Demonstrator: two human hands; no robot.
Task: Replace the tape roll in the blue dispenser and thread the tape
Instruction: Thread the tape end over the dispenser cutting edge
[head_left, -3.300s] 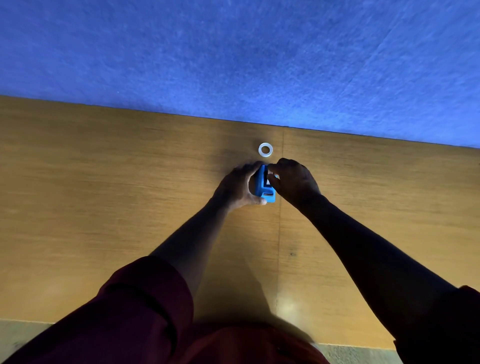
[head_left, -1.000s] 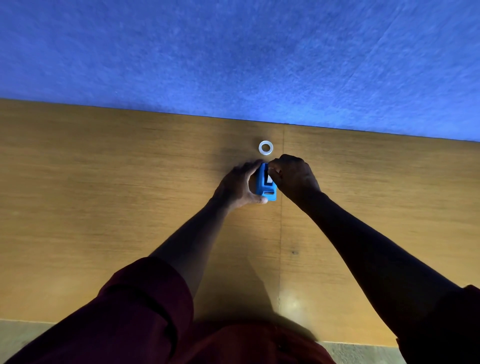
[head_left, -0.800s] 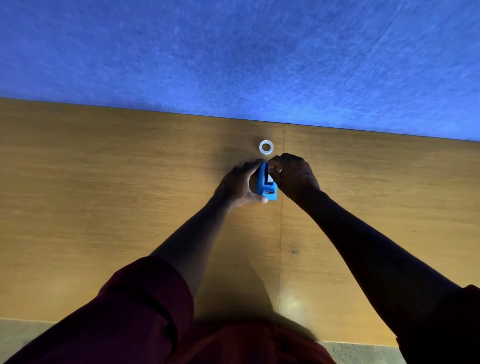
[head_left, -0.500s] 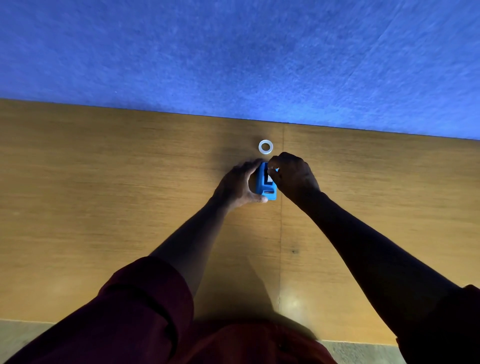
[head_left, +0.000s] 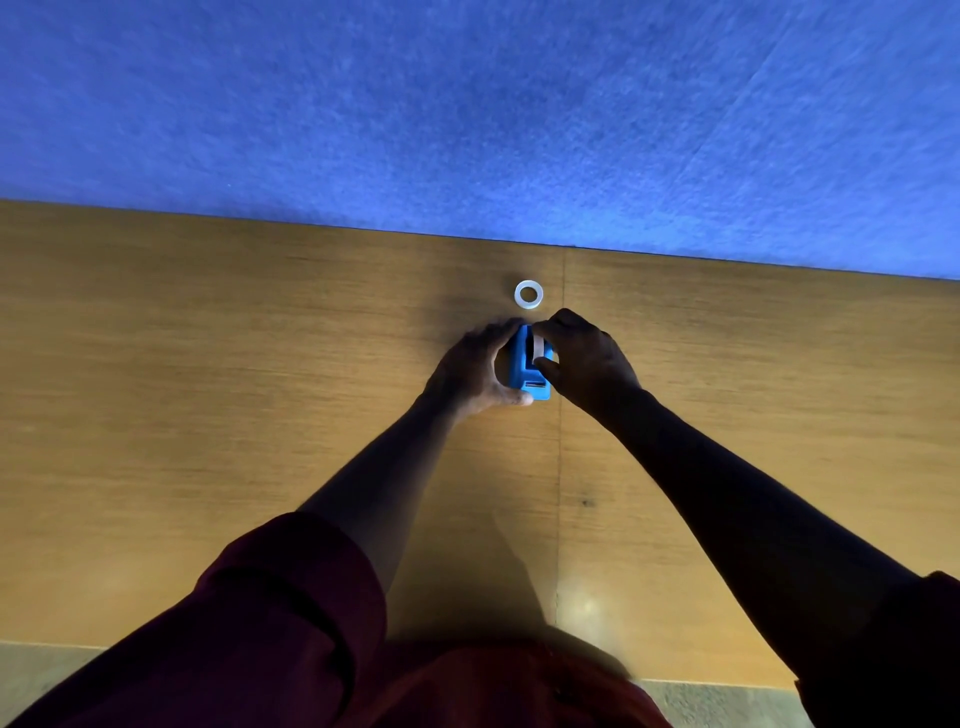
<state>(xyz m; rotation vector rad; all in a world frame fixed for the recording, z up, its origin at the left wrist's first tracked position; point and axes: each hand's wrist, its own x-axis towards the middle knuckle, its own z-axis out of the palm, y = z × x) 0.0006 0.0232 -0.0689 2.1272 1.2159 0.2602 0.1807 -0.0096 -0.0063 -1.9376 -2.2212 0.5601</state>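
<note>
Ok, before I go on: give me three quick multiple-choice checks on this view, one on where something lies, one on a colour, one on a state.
1. Where does the white ring lie?
A. On the table beyond the hands
B. On the left sleeve
C. Inside the dispenser

2. What colour is the dispenser?
A. Red
B. Blue
C. White

3. How is the dispenser held?
A. It lies untouched
B. By the right hand alone
C. Between the left hand and the right hand

Answers: 1 A, the ring lies alone on the wood. 2 B, its body shows blue. 3 C, a hand grips each side.
</note>
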